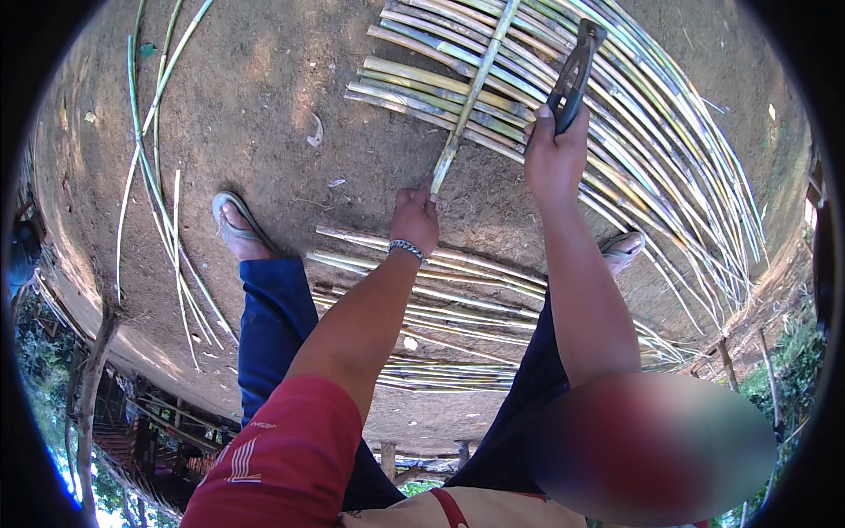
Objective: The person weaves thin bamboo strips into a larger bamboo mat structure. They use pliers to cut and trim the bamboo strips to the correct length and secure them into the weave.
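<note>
Bare, packed earth fills the frame, sunlit and dusty, with wooden posts and green foliage showing along the lower edge. Across the upper right fans a big spread of split bamboo strips (pixel 634 132), yellow-green, laid side by side on the ground. A second bundle of strips (pixel 440 308) lies in the middle of the frame, between the person's legs. Over at the upper left, a few thin green canes (pixel 154 176) lie loose on the dirt, well apart from the rest.

Now the hands. The left hand (pixel 414 218), a beaded bracelet at its wrist, is closed around the lower end of a single bamboo stick (pixel 471 97), which runs up and away over the fanned strips toward the top of the frame. The right hand (pixel 553 158) is clenched around the handle of a dark-bladed knife (pixel 576 70), the blade pointing up toward the top edge, just beside the stick.

A sandalled foot (pixel 236 227) is planted at centre left, another sandal (pixel 623 249) peeks out at centre right. No containers are in sight anywhere on this ground.
</note>
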### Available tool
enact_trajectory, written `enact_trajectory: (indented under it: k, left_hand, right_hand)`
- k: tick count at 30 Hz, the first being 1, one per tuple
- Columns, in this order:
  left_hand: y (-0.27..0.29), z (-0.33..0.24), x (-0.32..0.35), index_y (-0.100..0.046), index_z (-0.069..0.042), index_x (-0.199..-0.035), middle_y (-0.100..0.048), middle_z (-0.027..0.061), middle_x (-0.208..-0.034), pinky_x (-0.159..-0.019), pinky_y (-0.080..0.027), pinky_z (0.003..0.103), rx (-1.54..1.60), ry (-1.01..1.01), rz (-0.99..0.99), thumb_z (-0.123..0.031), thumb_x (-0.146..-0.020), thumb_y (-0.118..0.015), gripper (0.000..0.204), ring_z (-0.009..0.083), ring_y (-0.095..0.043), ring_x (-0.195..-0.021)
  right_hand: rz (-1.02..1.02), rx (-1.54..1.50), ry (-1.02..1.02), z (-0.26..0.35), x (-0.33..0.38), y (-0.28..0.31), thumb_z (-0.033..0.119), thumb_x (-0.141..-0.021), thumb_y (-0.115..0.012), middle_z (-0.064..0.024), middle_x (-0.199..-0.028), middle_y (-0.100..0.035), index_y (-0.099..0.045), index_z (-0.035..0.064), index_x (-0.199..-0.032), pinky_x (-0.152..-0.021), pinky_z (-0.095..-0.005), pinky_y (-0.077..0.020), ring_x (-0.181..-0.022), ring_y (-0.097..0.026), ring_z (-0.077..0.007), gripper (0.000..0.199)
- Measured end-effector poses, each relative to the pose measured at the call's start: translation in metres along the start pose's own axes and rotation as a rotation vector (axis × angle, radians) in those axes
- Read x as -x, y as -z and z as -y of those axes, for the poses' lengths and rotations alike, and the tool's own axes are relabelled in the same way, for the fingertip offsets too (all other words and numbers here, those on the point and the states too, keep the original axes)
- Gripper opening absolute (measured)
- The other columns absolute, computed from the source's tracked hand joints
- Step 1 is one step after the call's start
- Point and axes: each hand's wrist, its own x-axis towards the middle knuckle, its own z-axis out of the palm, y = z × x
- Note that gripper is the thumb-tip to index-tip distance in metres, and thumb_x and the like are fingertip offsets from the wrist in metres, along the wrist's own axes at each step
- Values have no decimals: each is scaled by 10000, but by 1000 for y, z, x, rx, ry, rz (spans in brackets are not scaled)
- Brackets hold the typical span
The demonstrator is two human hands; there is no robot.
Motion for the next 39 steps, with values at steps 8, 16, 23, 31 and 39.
enact_trajectory:
  k: [8,16,23,31,39]
  left_hand:
    - [0,0,1,-522,-205,-1486,-530,202,-1191,-961,-506,427,10,1,-17,-184,-1027,-534,459,358,-623,-1028]
    - [6,-6,-1,-509,-204,-1491,-526,213,-1230,-980,-502,431,-40,19,39,-181,-1034,-502,458,371,-621,-1079]
    - [20,-5,3,-538,-77,-1425,-547,245,-1337,-1055,-453,424,67,-12,105,-243,-1065,-453,406,407,-590,-1184]
    - [100,-15,54,-464,-32,-1489,-609,227,-1376,-1089,-433,375,152,-28,64,-323,-1096,-390,495,309,-597,-1277]
    - [226,6,89,-408,-87,-1536,-685,119,-1265,-914,-511,344,486,155,11,-309,-1108,-367,484,210,-667,-1083]
  right_hand:
    - [131,-176,-168,-26,9,-26,185,-1021,-552,-114,-755,-650,-496,25,-1281,-612,-370,-517,-627,-650,-196,310]
    - [210,-176,-172,-43,5,-43,166,-1016,-563,-104,-786,-637,-508,19,-1279,-527,-346,-506,-608,-658,-186,307]
    - [213,-251,-269,-43,19,-12,162,-1019,-567,-76,-785,-621,-491,30,-1269,-489,-341,-498,-587,-630,-165,293]
    - [499,344,-298,-95,108,96,171,-928,-621,-234,-926,-701,-549,7,-1180,-744,-513,-537,-834,-694,-423,309]
    - [820,842,-36,-63,78,110,60,-876,-556,-241,-1100,-711,-603,49,-1237,-852,-496,-560,-1033,-691,-419,364]
